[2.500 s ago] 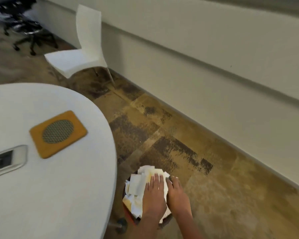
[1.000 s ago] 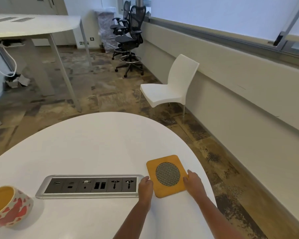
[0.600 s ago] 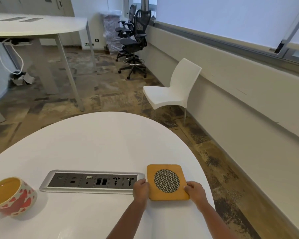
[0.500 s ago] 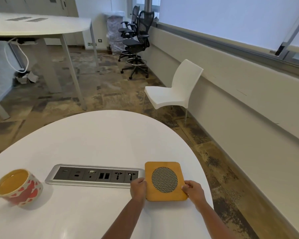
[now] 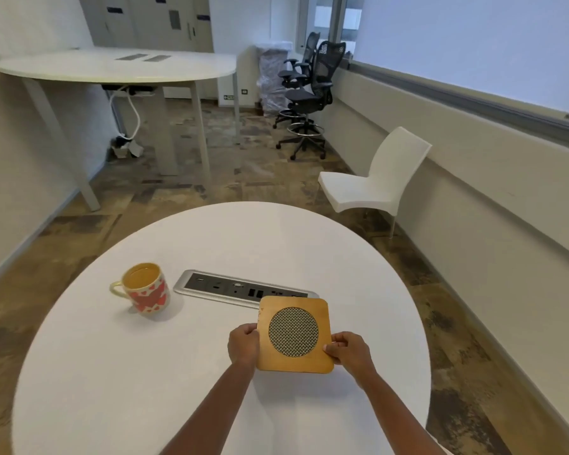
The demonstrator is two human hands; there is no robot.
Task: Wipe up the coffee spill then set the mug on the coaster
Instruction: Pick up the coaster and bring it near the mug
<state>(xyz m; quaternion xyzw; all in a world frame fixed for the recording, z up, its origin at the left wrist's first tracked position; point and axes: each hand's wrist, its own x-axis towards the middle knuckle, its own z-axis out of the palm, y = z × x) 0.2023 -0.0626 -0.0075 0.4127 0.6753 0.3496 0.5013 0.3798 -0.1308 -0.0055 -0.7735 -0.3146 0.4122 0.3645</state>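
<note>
Your left hand [image 5: 243, 344] and right hand [image 5: 348, 351] pinch the wooden coaster [image 5: 294, 334] by its side edges. The heart-patterned mug [image 5: 146, 292] stands far left on the white table [image 5: 112, 372].

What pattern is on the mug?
Red hearts on white, on the mug, seen in the head view.

Up front, a round white table [image 5: 145, 389], and set into its top a silver socket panel [image 5: 237, 289] lying at a slight angle. Off to the right, a white plastic chair [image 5: 368, 188] stands beside the wall, under the long window [image 5: 473, 44]. Further back, two black mesh office chairs [image 5: 312, 93] stand just beside a plastic-wrapped bundle [image 5: 271, 73]. Over on the left, a second white table [image 5: 112, 65], with a white cable [image 5: 135, 116] looping down beneath it to the mottled brown floor [image 5: 260, 172].
</note>
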